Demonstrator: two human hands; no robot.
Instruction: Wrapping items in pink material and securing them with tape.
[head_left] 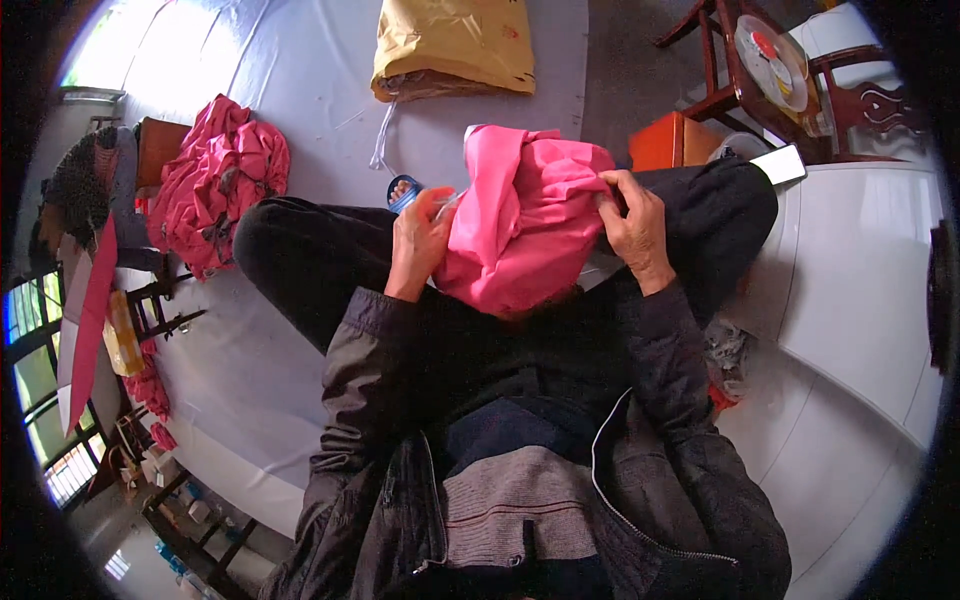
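Observation:
A gathered bundle of bright pink cloth [540, 225] rests over my lap, between my bent knees. My left hand [420, 243] is closed at the bundle's left edge, its fingertips bent against the cloth. A thin, pale, shiny strip [450, 203] shows at those fingertips; its kind is too small to tell. On the other side, my right hand [637, 232] pinches a fold of the cloth between thumb and fingers. Just beyond my left fingers is a small blue round container [403, 190] with brownish pieces inside. The underside of the bundle is hidden.
A crumpled pile of pink cloth [222, 185] lies beyond my left knee. Ahead is a yellow-brown sack [455, 45] with a white cord [382, 140]. At far right stand a wooden chair [720, 75], an orange box [670, 140] and a white panel [850, 290].

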